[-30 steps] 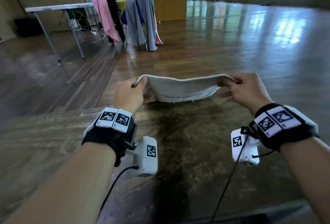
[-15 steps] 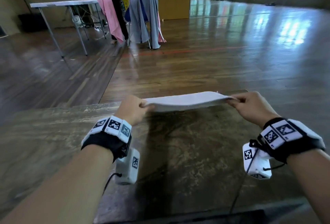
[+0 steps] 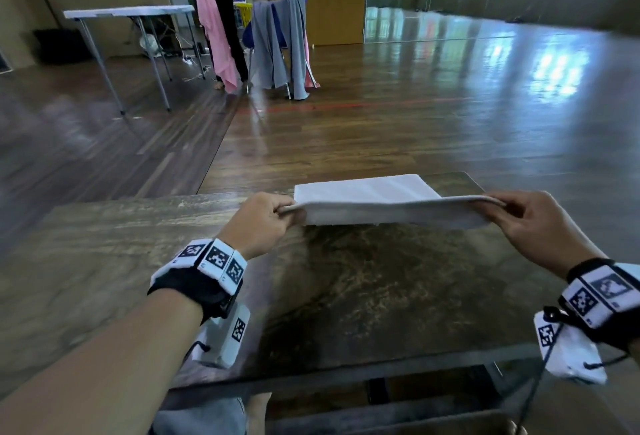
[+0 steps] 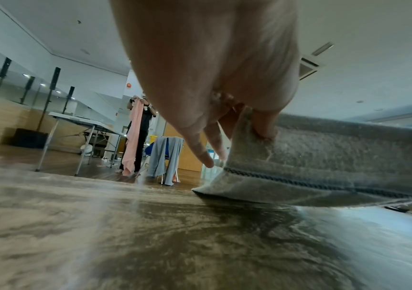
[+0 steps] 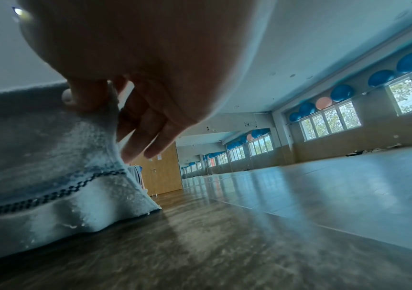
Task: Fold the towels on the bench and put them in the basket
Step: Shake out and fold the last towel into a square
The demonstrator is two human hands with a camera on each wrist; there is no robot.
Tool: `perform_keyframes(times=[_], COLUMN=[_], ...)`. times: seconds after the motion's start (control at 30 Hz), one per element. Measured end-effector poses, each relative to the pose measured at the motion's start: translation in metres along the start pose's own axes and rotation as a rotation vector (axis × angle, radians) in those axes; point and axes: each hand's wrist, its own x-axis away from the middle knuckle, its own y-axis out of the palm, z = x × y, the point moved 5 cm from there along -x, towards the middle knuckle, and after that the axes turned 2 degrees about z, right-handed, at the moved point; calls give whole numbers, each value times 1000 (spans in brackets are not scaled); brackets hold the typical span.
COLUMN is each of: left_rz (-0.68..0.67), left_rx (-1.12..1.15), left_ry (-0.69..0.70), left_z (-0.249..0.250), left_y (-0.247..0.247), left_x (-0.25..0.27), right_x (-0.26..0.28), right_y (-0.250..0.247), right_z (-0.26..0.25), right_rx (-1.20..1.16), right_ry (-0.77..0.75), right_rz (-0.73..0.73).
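A white towel is stretched between my hands over the far part of the wooden bench. Its far half lies flat on the bench; its near edge is lifted. My left hand pinches the left corner between thumb and fingers, as the left wrist view shows on the towel. My right hand pinches the right corner; in the right wrist view the towel with its dark stitched band drapes down onto the bench. No basket is in view.
Beyond the bench lies an open wooden floor. At the back left stand a folding table, a chair draped with grey cloths, and a person holding up a pink cloth. The bench's near edge is close to me.
Both hands have drawn the towel's near edge toward me and lower over the bench. The far half, which hung beyond the bench's far edge, now lies flat on it.
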Motion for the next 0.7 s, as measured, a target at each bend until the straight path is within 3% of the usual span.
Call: perform_keyframes(times=[0.1,0.17,0.3,0.33,0.4,0.5,0.57,0.7], left_rz=[-139,-318,-641,-658,-602,-418,-343,-435], left_rx=[-18,-14,188,179,137,17,-119,-290], left_ry=[-59,-162,-428,-442,-431,-287,-183,-159], left_z=[7,7,7,8,7,10,14,13], left_y=[7,15,31,32,33,36,39,58], left_x=[8,15,39,40,36,20,14,15], right_x=[12,21,50,56,55,41,36,41], right_y=[-2,-2,2,3,5,10,16,39], right_z=[-6,-7,13,18,27,30,28,26], right_rx=[-8,30,-4,-4,9,112,204,245], right_ry=[6,62,451,506,503,265,161,122], right_rz=[-83,-229,-635,-685,-632,-429,-387,-542])
